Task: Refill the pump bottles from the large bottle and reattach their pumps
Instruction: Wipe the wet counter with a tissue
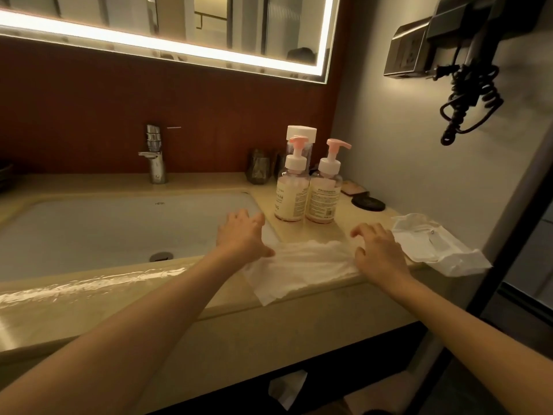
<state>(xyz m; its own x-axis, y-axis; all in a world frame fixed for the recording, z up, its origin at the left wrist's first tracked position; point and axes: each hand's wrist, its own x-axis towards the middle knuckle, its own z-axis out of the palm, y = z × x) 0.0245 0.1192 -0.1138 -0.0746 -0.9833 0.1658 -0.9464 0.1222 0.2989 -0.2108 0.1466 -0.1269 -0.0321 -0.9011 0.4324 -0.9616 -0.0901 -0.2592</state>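
A bathroom is showing here. A white sink (89, 217) is sitting sunk into the left part of a beige stone bench (317, 233), with a chrome tap (155, 158) standing at its far edge. A mirror (179, 22) rimmed by a glowing strip is hanging on the dark red wall (74, 100) above. On the right wall (404, 151) a black hair dryer (466, 28) is hanging, its coiled cord (468, 97) dangling beside a socket (407, 52). Pump bottles (291, 190) (324, 194) and dark tumblers (258, 170) are standing near the bench's far right corner.
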